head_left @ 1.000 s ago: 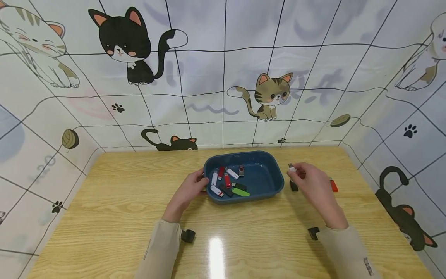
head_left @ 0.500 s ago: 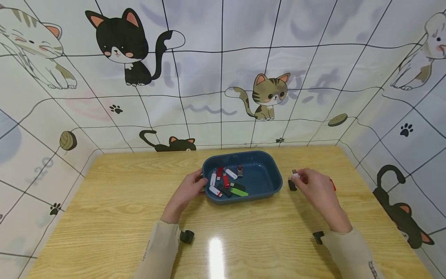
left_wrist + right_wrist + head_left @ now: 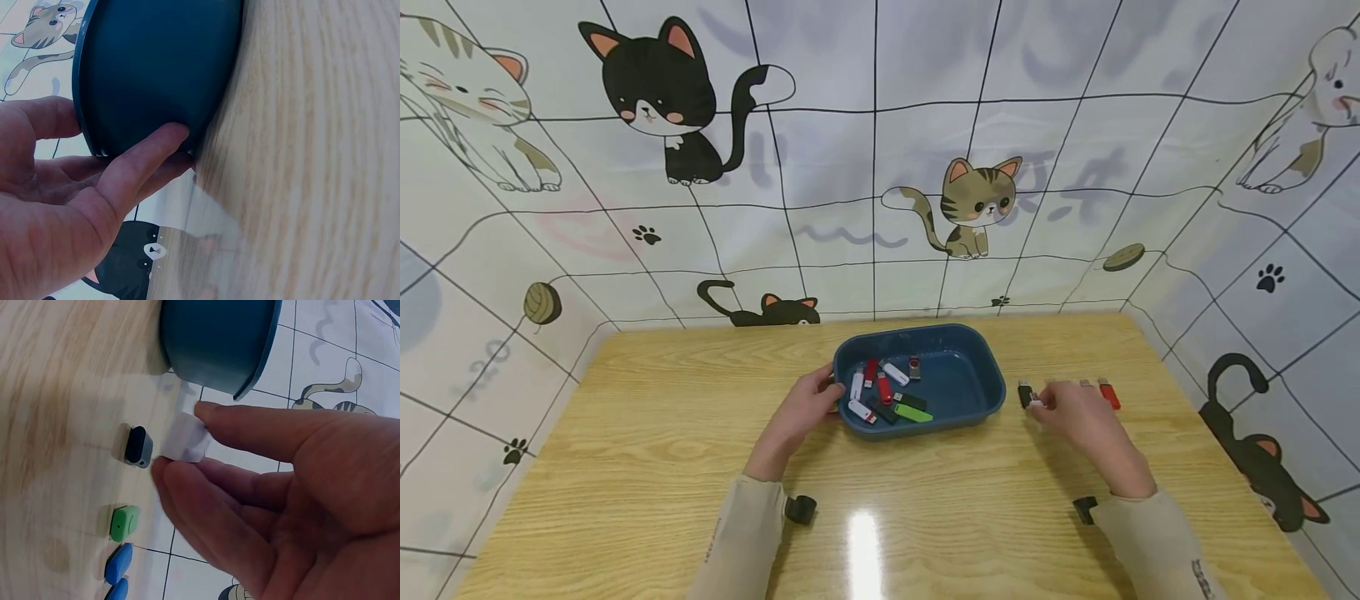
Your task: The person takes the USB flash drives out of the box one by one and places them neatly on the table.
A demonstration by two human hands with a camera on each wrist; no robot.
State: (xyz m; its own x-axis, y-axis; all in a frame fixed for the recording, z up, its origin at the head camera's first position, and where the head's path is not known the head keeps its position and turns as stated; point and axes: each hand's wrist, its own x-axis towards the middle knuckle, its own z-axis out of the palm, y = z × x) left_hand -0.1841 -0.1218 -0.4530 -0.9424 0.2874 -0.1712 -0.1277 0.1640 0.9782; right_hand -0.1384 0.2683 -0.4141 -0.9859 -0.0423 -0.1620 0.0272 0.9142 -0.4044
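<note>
My left hand (image 3: 805, 408) grips the left end of a dark blue plastic tub (image 3: 970, 375), its thumb at the rim. In the left wrist view other fingers lie along the tub's outer end wall. Inside the tub several USB sticks are gathered at the left, among them a bright green one (image 3: 913, 413) and a red one (image 3: 884, 388). My right hand (image 3: 1086, 425) pinches a white USB stick (image 3: 185, 437) between thumb and fingertips, close over the table. Right beside it lies a black USB stick (image 3: 1025, 395).
In the right wrist view a green USB stick (image 3: 125, 523) and two blue ones (image 3: 119, 564) line up past the black one. A red USB stick (image 3: 1108, 394) lies at the right end of the row on the wooden table (image 3: 700, 417). A cat-print sheet (image 3: 835, 167) stands behind.
My right hand has shifted slightly right and lowered the white USB stick toward the table beside the black one. The left hand still holds the tub in place.
</note>
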